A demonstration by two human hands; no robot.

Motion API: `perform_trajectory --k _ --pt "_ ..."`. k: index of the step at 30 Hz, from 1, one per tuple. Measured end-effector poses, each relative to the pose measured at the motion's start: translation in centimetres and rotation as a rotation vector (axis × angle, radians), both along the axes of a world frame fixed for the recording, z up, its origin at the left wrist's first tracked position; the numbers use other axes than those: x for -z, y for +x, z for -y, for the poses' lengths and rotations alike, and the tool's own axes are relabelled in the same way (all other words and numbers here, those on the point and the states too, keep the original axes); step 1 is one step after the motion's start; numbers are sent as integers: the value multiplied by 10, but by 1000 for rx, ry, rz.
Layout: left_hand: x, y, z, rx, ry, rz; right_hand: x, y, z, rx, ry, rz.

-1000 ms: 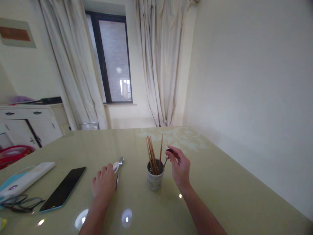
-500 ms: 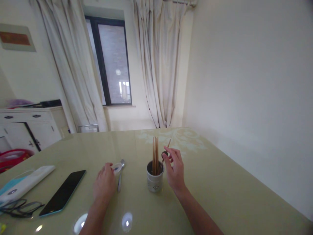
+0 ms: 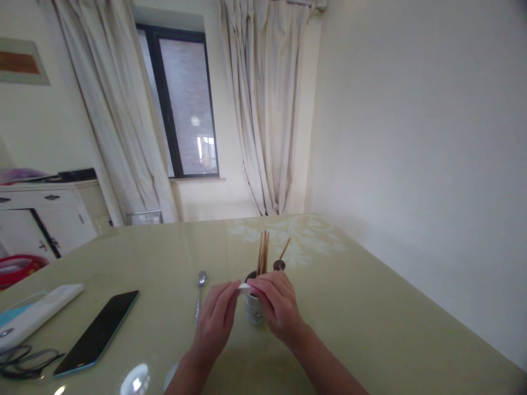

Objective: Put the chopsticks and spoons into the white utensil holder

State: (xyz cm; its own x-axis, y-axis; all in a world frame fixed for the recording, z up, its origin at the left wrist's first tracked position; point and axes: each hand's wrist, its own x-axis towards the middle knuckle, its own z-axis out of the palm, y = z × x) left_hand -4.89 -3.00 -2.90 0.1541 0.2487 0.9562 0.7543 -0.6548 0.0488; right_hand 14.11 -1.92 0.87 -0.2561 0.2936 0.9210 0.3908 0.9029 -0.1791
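Observation:
Both hands meet in front of the patterned holder (image 3: 254,314), in the middle of the table. My left hand (image 3: 216,312) and my right hand (image 3: 280,304) pinch a small white object (image 3: 245,287) between them; its full shape is hidden by the fingers. Wooden chopsticks (image 3: 263,253) stand upright in the holder, partly covered by my hands. A thin wooden stick (image 3: 285,249) and a dark brown round piece (image 3: 279,265) show above my right hand, their lower part out of sight. To the left of my left hand lies a metal spoon (image 3: 201,279).
On the left of the glossy table (image 3: 164,252) lie a black-screened phone (image 3: 99,332), a white slab-like device (image 3: 43,314) and a pair of glasses (image 3: 28,362). A wall (image 3: 411,164) borders the right side.
My right hand has left the dark round piece and come down and left. My left hand has lifted the white object off the table beside the spoon and moved right; both hands now grip it.

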Motion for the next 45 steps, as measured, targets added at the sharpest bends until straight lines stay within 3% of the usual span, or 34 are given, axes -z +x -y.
perform_trajectory --k 4,8,10,13,15,18,23,28,34,38,42,45 --pt "4 -4 0 2 6 38 -1 1 0 -40 34 75" --pt "7 -12 -3 -12 -115 96 2 6 -5 20 17 -189" --pt "6 -19 -9 -139 -252 201 2 13 -10 137 -43 -401" --pt "7 -34 -19 -435 -505 285 1 23 -20 296 -107 -580" --pt "11 -42 -24 -617 -655 204 0 28 -25 314 -93 -543" --pt "18 -49 -25 -827 -825 52 2 27 -27 235 -10 -305" --pt "25 -47 -17 -994 -971 -118 9 17 -25 190 53 54" --pt "27 -49 -18 -991 -1068 -151 13 18 -28 223 61 122" --pt "36 -57 -23 -996 -1049 -189 14 21 -29 229 37 138" --pt "33 -54 -28 -953 -1000 -92 16 19 -28 259 40 48" --pt "25 -43 -30 -655 -813 149 16 18 -25 233 25 0" --pt "21 -25 -21 -392 -478 159 15 15 -19 148 19 0"
